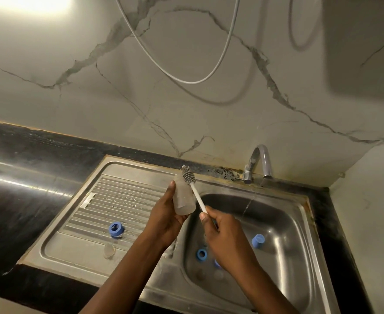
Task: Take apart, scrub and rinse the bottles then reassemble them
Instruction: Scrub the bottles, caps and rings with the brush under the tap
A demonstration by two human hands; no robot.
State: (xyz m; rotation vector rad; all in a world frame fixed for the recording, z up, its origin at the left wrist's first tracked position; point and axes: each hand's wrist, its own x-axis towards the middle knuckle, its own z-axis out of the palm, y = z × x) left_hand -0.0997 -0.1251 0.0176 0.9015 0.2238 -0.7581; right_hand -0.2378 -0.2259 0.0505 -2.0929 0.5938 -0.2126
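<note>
Bottle (183, 200) was gripped in the left hand (165, 215) at the frame's lower centre, above the sink (284, 214); a brush (198, 197) was pinched by the right hand (222, 232), its bristles at the bottle's upper end.

In the stainless steel sink basin (284, 223), a blue plastic piece (216, 263) lay mostly hidden behind the right hand (222, 233), which also covered the lower end of the white-handled grey bottle brush (187, 175). At the basin's left rim, the left hand (166, 214) hid part of the frosted plastic bottle (183, 198). On its floor, pale shapes (218, 274) were too blurred to tell
</note>
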